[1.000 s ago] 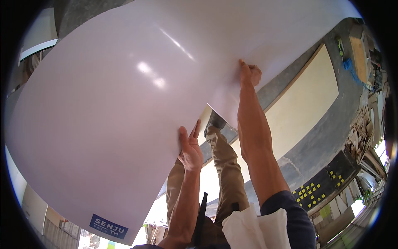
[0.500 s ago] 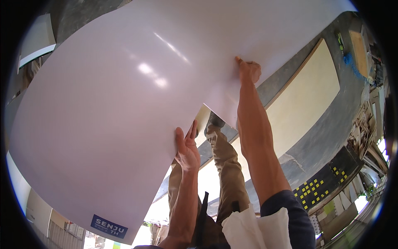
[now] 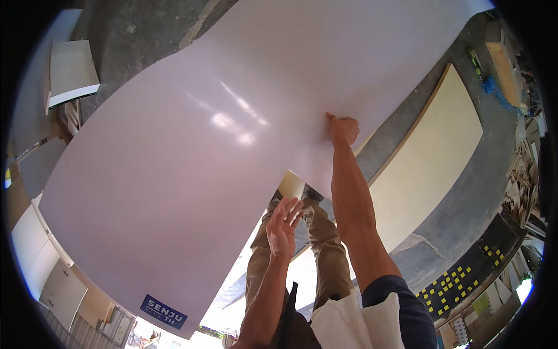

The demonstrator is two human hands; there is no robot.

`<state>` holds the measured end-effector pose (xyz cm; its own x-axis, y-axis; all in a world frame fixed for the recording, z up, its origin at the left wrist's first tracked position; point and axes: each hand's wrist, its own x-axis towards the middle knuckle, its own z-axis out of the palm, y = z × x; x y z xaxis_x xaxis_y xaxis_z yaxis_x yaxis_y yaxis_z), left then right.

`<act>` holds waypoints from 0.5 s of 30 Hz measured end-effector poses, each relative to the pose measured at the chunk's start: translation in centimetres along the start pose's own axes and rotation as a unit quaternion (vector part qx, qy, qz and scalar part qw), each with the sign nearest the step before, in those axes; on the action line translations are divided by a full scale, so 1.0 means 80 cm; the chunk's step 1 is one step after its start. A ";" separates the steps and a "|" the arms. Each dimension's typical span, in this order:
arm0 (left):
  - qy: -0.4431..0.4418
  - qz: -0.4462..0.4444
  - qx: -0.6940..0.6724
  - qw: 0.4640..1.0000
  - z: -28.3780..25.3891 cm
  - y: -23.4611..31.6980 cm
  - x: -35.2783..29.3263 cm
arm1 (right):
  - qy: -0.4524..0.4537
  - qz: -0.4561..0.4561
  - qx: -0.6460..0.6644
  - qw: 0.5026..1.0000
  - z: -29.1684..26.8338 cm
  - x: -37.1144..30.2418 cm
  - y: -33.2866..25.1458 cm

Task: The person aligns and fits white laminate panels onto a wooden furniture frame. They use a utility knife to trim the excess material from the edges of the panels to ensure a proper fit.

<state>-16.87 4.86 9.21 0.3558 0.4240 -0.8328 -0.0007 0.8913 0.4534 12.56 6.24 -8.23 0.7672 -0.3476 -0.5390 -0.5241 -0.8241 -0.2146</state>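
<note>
I look down on a grey concrete floor [image 3: 442, 232] with a pale board [image 3: 430, 157] lying on it at the right and a black panel with yellow squares [image 3: 465, 279] lower right. My right hand [image 3: 343, 129] is closed and pinches the edge of a big glossy white sheet [image 3: 192, 157] that fills the middle and left of the view, while my left hand [image 3: 283, 228] is open with spread fingers, just beside the sheet's lower edge; I cannot tell if it touches. A small blue rectangular label [image 3: 163, 311] sits at the sheet's bottom corner.

Sheet [image 3: 192, 168] lying ahead of you across the floor [image 3: 465, 215], board [image 3: 430, 157] sitting right of it, box [image 3: 70, 72] sitting far left.
</note>
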 end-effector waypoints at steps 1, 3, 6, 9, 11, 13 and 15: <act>-0.004 -0.017 0.002 1.000 -0.004 0.001 -0.004 | -0.004 -0.014 -0.001 1.000 -0.002 0.001 -0.004; 0.002 -0.041 0.014 0.999 -0.027 -0.001 -0.020 | -0.015 -0.044 -0.002 0.999 -0.010 0.000 -0.011; 0.032 -0.056 0.064 0.996 -0.070 0.003 -0.045 | -0.037 -0.090 -0.074 0.992 -0.026 -0.004 -0.029; 0.067 -0.059 0.150 0.985 -0.108 0.014 -0.089 | -0.012 -0.290 -0.100 0.952 -0.026 -0.011 -0.001; 0.088 -0.068 0.190 0.975 -0.125 0.021 -0.119 | -0.018 -0.427 -0.233 0.873 -0.009 -0.015 0.050; 0.107 -0.077 0.212 0.968 -0.168 0.020 -0.149 | -0.091 -0.441 -0.226 0.864 0.000 -0.031 0.076; 0.118 -0.054 0.224 0.966 -0.179 0.033 -0.173 | -0.220 -0.367 -0.199 0.881 -0.012 -0.042 0.067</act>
<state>-35.18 3.67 17.36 0.1083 0.4039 -0.9084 0.4479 0.7959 0.4073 7.56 2.59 -6.82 0.5821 0.4801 -0.6563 0.2933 -0.8767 -0.3812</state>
